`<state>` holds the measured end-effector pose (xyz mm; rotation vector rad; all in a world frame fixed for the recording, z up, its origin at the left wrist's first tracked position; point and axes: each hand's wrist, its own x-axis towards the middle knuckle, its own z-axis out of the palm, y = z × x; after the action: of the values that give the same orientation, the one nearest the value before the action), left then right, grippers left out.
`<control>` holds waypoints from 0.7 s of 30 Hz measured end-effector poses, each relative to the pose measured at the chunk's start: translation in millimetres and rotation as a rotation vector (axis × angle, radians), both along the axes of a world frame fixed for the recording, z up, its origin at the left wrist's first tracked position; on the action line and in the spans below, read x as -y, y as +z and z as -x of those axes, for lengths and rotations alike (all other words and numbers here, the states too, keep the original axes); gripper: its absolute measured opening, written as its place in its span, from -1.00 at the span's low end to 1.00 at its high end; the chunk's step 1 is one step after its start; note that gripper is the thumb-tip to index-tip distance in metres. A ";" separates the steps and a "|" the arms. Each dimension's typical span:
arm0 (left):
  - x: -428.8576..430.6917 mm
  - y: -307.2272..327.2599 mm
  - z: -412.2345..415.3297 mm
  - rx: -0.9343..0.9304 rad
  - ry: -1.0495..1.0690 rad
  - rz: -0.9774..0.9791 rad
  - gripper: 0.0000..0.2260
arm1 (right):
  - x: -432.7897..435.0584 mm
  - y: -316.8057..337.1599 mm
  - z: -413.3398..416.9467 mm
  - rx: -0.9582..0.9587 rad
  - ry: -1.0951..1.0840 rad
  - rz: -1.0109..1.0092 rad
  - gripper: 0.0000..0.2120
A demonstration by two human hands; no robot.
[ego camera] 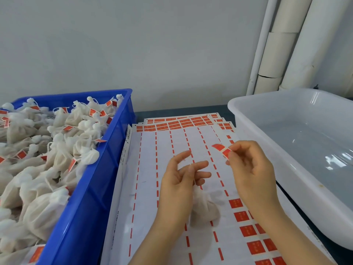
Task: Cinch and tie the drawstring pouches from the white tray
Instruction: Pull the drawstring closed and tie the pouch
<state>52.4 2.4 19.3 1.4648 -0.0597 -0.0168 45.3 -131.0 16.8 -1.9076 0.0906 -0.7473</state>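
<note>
Head view looks down on your two hands above the top sticker sheet [164, 188], a white page crossed by red dashed lines that lies on a fanned stack of similar sheets. Rows of red stickers remain along its far edge and in its near right corner.

Your right hand [252, 169] hovers over the right half of the sheet. Its thumb and forefinger pinch one end of a red sticker [221, 150], which curls free toward the sheet's middle. The other fingers are loosely curled.

Your left hand [177, 182] is raised over the middle of the sheet with its fingers fanned apart. The thin white drawstring [194, 182] is caught between them. I cannot tell exactly which fingers grip it.

The string runs down to a small white cloth pouch [205, 210]. The pouch is gathered at the neck and its rounded body rests on the sheet between your wrists.

Just left of the sheet stands a blue crate [86, 197], heaped with white pouches [47, 150]. Their necks are closed, and many carry red tags.

Just right of the sheet sits the white tray [305, 188].
</note>
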 end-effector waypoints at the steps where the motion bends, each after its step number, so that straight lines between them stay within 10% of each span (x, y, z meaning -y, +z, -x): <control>1: -0.1 -0.6 -1.2 -0.005 0.005 -0.007 -0.81 | 1.9 -4.2 -1.1 -0.021 -0.002 -0.033 -0.92; 21: -7.4 4.9 -7.9 -0.292 -0.010 0.401 -0.80 | -17.8 5.6 5.0 -0.174 0.358 -0.657 -0.71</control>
<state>60.2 9.8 24.2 1.0494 0.1604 -0.2152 40.3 -113.2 22.5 -1.3017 0.0861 -0.2556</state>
